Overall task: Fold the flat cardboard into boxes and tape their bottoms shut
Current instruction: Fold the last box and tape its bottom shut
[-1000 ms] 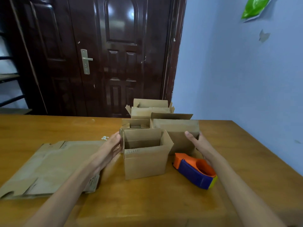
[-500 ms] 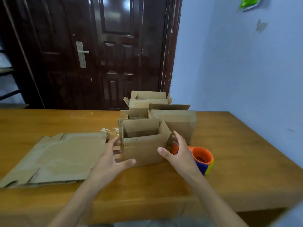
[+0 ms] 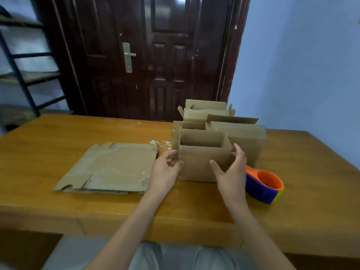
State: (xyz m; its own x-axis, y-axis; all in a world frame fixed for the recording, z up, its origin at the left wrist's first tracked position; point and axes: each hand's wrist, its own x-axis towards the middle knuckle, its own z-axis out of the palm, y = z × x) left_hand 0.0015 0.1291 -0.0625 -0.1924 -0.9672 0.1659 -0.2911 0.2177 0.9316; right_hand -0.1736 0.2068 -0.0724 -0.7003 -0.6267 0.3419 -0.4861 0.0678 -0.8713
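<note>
Cardboard sheets (image 3: 111, 168) lie flat at left of the surface (image 3: 58, 193). Left hand (image 3: 165, 172) and right hand (image 3: 229, 172) grip the open box (image 3: 200, 162) sides, fingers curled. Tape dispenser (image 3: 265, 184) just right.

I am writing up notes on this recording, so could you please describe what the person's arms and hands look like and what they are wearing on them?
Both forearms are bare to the bottom edge of the view: no sleeves show. The left hand and the right hand wear no gloves, and no rings, watch or bracelets show on the visible sides. The fingernails look short and unpainted. Below the arms, grey clothing covers the lap.
</note>
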